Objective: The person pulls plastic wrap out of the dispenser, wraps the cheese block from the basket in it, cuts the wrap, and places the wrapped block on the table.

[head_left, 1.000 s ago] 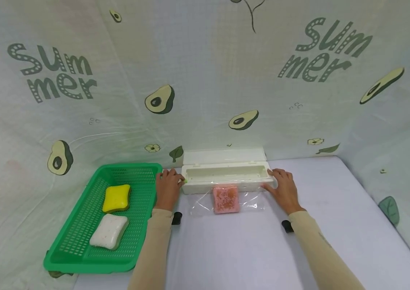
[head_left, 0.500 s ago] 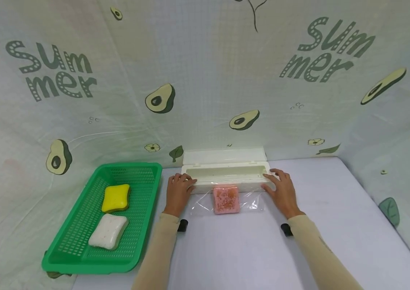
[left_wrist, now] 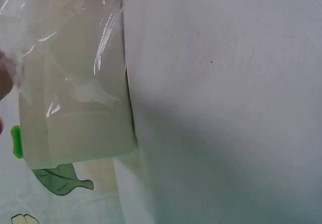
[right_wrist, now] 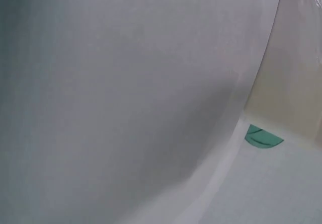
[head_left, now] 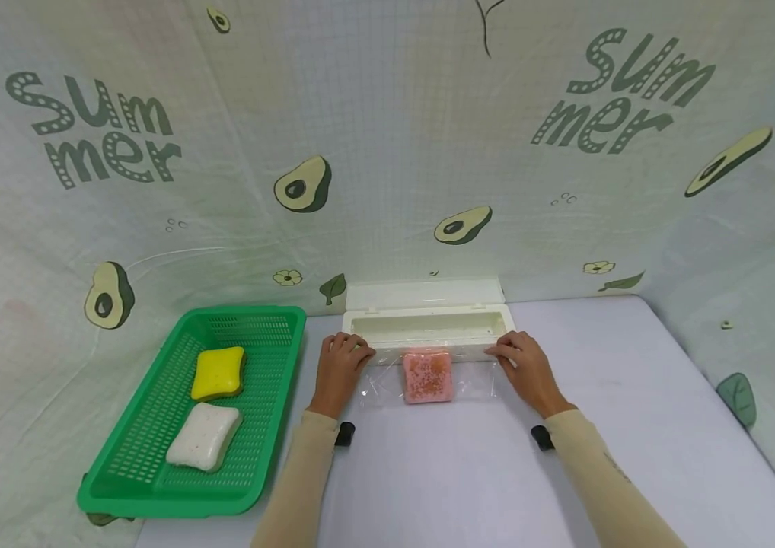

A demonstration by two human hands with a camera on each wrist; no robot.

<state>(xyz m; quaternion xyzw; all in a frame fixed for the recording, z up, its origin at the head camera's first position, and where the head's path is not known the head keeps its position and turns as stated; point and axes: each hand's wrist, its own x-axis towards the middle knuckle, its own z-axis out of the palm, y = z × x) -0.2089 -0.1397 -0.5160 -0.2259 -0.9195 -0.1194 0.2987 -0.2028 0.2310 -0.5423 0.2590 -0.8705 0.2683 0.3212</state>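
A long white box (head_left: 360, 318), its lid (head_left: 422, 293) raised at the back, stands against the cloth wall; it looks like a cling film dispenser. Clear plastic film (head_left: 473, 380) spreads from its front over a pink, brown-speckled square sponge-like block (head_left: 428, 378). At the film's left side my left hand (head_left: 341, 371) pinches its edge between thumb and fingers. My right hand (head_left: 527, 373) pinches the opposite side near the box's right front corner. In the left wrist view the film (left_wrist: 103, 43) hangs wrinkled before the box (left_wrist: 85, 138); only bits of fingers show. The right wrist view shows no fingers.
A green plastic basket (head_left: 278, 411) stands left of my left arm. It holds a yellow block (head_left: 218, 374) and a white block (head_left: 205, 437). A small green tab (left_wrist: 16, 141) sticks out at the box's side. Patterned cloth (head_left: 387, 152) hangs behind the white table (head_left: 456, 487).
My left hand has moved right from the box's left end, where it held a small green part, to the film. My right hand has come slightly down and inward to the film's edge.
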